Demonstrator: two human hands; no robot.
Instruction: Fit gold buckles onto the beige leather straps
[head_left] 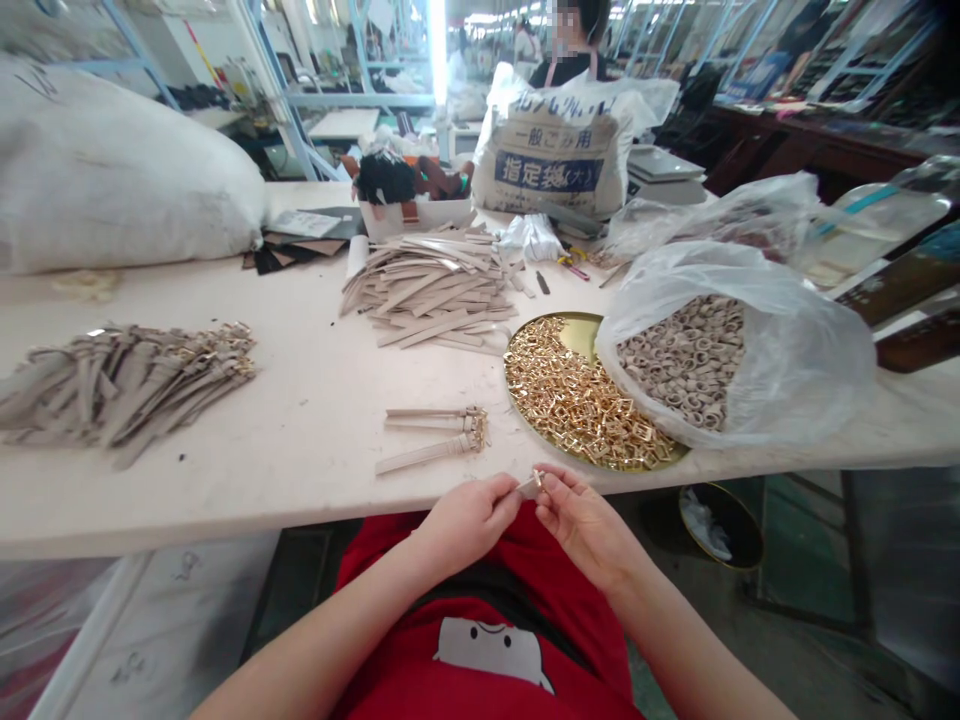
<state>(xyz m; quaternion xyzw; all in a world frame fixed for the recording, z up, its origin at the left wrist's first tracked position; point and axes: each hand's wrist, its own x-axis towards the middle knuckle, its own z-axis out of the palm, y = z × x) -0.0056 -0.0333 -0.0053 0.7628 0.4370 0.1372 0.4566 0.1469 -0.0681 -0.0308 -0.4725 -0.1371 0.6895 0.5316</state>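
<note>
Just off the table's front edge, my left hand (pixel 474 518) pinches a beige strap (pixel 529 489), most of which its fingers hide. My right hand (pixel 581 520) meets it from the other side, closed on a small gold buckle (pixel 538 478) at the strap's end. Beyond my hands, a few straps with gold buckles (pixel 435 440) lie on the table. A round gold tray (pixel 581 337) full of loose gold buckles (pixel 577 395) sits to the right. Partly over its rim rests a clear plastic bag (pixel 795 370) holding many small beige loops (pixel 686 360).
A heap of loose beige straps (pixel 435 285) lies mid-table, with a pile of buckled straps (pixel 135 385) at left. Behind are a big white sack (pixel 120 170), a printed bag (pixel 555 150) and a white box (pixel 416 215). A bin (pixel 720 525) stands below the table, right.
</note>
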